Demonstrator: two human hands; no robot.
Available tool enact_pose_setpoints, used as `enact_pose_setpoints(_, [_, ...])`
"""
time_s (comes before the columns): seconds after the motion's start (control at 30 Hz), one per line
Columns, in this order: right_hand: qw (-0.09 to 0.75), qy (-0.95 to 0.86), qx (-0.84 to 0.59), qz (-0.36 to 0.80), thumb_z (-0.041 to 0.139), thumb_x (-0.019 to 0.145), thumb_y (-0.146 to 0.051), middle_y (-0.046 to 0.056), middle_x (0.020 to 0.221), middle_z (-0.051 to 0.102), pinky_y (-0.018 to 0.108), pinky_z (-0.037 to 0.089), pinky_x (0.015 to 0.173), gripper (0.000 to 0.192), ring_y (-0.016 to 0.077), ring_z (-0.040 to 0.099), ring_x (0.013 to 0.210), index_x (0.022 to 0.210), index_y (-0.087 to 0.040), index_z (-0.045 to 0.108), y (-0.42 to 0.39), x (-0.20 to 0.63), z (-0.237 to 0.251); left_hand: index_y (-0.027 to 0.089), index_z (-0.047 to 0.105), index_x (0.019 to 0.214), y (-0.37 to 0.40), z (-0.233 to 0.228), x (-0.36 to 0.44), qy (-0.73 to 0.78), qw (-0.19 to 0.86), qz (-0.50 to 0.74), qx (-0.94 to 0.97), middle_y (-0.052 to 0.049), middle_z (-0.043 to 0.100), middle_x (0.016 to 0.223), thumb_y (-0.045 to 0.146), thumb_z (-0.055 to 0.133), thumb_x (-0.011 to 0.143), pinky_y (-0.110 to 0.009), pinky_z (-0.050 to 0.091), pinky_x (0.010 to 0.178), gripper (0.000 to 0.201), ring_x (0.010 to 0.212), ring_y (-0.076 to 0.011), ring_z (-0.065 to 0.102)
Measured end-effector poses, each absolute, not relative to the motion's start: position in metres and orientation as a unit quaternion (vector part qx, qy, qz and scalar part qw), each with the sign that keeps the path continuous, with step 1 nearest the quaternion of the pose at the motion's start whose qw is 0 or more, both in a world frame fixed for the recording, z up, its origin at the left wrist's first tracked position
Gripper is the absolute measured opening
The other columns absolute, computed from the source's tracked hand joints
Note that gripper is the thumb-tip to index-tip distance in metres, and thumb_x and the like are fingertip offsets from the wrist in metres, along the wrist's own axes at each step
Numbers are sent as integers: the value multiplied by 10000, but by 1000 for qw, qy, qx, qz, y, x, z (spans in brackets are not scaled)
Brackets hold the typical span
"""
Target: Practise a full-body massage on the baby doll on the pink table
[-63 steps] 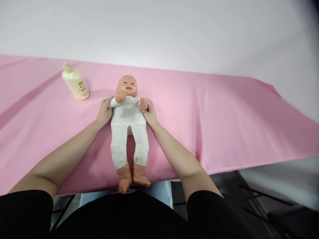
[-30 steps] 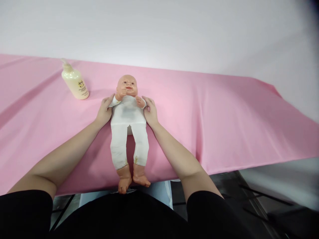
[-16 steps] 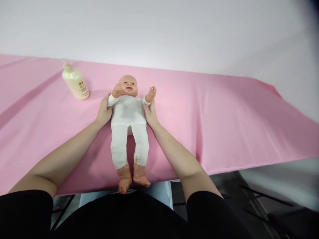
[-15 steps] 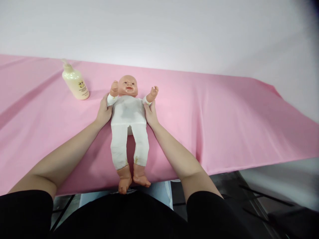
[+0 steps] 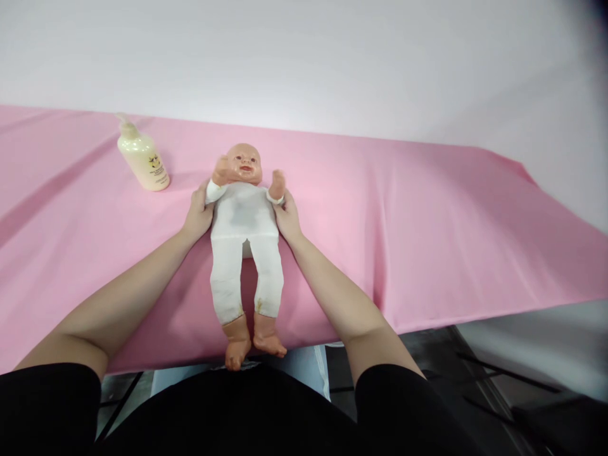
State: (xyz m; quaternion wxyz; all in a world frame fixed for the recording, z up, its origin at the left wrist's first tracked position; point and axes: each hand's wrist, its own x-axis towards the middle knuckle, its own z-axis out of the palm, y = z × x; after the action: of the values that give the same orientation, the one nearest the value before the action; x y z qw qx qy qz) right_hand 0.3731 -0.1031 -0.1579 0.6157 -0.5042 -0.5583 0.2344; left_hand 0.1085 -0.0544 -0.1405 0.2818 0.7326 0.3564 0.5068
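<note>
A baby doll [image 5: 244, 212] with a white cloth body lies on its back, its head pointing away from me and its feet at the table's near edge. My left hand [image 5: 198, 214] grips the doll's arm on the left, close to the wrist. On the other side, my right hand [image 5: 287, 217] is closed around the other arm, thumb near the white cuff. Both doll hands point up beside its head and chest. Most of my fingers are hidden behind the doll's arms.
A pale yellow pump bottle [image 5: 145, 161] stands on the pink cloth [image 5: 427, 234] to the left of the doll's head. Behind the table rises a white wall [image 5: 304, 63]. Dark metal bars [image 5: 508, 373] show below the cloth at the lower right.
The doll's arm in my right hand has swung inward toward its chest. Its other hand has tipped slightly toward the head. My hands have stayed at the doll's sides.
</note>
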Motion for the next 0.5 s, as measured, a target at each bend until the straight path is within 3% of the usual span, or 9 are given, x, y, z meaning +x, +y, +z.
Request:
enact_pose_setpoints(0.1, [592,-600,-505,190,551,887,-307,47,1345,653,494,383,1216,386,234,556,1306,1263,-287,636,-105,373,-154,229,608,1328,-55,-139,110,346,266,492,753,-99,670,1293,213,520,893,-569,399,1176,444,1258,-316,581])
enact_pose_setpoints(0.23, [584,-610,-503,185,504,874,-224,30,1365,657,508,378,1225,436,226,552,1313,1282,-297,641,-107,374,-153,226,639,1311,-54,-138,110,354,262,495,749,-86,681,1283,163,518,849,-573,403,1163,482,1247,-319,583])
enact_pose_setpoints(0.5, [603,-592,-482,233,589,914,-354,47,1469,589,516,339,1261,433,245,490,1413,1341,-279,577,-105,370,-152,213,605,1292,-54,-140,109,363,258,493,748,-101,671,1253,171,539,862,-527,447,1126,437,1201,-299,600])
